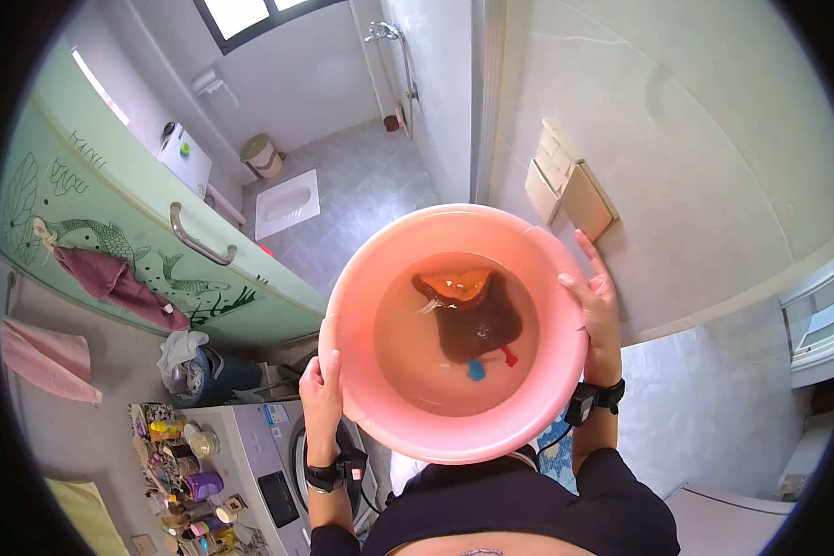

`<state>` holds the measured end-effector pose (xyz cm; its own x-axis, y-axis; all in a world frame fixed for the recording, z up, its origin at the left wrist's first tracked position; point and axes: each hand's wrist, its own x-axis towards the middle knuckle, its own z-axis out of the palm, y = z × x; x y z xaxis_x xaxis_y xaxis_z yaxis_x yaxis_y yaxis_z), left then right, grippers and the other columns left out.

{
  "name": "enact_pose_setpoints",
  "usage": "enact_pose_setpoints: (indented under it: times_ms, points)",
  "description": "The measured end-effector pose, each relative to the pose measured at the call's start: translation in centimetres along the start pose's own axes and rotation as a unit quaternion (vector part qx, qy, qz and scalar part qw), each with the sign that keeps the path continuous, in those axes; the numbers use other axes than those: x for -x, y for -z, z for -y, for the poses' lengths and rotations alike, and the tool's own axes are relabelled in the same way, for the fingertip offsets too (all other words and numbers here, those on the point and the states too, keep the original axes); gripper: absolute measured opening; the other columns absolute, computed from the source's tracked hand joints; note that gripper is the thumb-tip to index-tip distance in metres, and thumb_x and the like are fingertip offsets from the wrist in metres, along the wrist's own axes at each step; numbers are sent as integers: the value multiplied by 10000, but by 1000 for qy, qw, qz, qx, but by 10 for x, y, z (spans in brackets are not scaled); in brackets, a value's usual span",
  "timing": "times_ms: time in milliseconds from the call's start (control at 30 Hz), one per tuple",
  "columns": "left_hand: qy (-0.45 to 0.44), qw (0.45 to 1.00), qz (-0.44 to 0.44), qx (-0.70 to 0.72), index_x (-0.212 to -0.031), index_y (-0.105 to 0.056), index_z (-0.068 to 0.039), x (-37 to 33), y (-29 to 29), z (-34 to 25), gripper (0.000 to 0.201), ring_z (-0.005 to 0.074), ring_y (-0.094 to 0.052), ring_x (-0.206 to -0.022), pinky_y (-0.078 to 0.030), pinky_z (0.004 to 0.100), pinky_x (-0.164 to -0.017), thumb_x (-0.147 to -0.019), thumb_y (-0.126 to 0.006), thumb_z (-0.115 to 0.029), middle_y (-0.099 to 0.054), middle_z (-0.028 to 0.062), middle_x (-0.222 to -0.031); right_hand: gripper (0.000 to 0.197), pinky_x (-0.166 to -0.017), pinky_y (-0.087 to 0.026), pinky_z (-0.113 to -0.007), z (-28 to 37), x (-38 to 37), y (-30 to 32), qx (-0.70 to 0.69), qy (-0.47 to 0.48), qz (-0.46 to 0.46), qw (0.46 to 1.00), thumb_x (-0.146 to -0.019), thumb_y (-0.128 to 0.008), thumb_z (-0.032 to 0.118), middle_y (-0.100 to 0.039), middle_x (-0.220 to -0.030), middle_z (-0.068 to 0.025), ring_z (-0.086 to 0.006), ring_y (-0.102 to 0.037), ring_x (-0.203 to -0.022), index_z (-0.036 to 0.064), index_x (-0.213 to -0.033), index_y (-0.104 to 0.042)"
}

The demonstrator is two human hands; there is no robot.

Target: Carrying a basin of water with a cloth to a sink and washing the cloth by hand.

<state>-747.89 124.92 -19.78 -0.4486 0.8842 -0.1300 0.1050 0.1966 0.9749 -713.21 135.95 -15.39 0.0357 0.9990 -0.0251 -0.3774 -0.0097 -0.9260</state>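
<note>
A round pink basin is held up in front of my body. In its shallow water lies a soaked dark brown cloth item with an orange patch; a small blue piece and a small red piece show at its lower edge. My left hand grips the basin's left rim, with part of the fingers hidden behind the wall. On the right, my right hand holds the opposite rim, thumb over the edge and a finger stretched up along the outside.
A green sliding door with a metal handle stands left, a maroon towel hanging on it. Beyond are a squat toilet and shower. Lower left, a washing machine adjoins bottles. Wall switches are close right.
</note>
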Motion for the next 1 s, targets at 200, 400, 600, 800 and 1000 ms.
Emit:
enact_pose_setpoints:
  times_ms: [200,400,600,800,1000]
  points:
    - [6,999,-36,-27,-708,-485,-17,6,-2,16,319,28,-343,-575,-295,207,-479,-881,-593,-262,-427,-50,-618,667,-793,-504,-281,10,4,-14,24,7,-9,1000,-800,-574,-14,-599,-1064,-143,-143,-599,-908,59,-1387,-265]
    - [62,991,-117,23,-830,-570,27,60,2,16,298,38,-488,-626,-411,202,-550,-824,-664,-256,-593,18,-715,608,-851,-476,-283,-20,-2,1,60,-65,64,994,-786,-596,16,-576,-1121,-155,-171,-588,-973,-44,-1325,-321]
    - [113,960,-248,-67,-838,-572,37,149,26,41,335,70,-513,-637,-434,235,-569,-787,-697,-270,-608,56,-725,545,-905,-441,-302,-55,7,-26,128,-126,190,965,-763,-602,21,-546,-1171,-160,-191,-553,-1055,-74,-1263,-408]
    - [156,905,-392,-60,-870,-579,47,255,49,59,385,105,-538,-641,-454,271,-593,-766,-711,-299,-618,90,-733,503,-896,-444,-304,-86,56,-90,114,-185,304,928,-778,-573,3,-548,-1157,-154,-196,-558,-1040,-81,-1248,-415]
    - [201,836,-508,-59,-876,-590,36,383,78,76,369,95,-534,-650,-451,261,-599,-781,-691,-306,-610,76,-731,491,-887,-444,-306,-107,154,-148,132,-182,440,869,-783,-570,4,-555,-1141,-152,-190,-562,-1018,-78,-1242,-418]
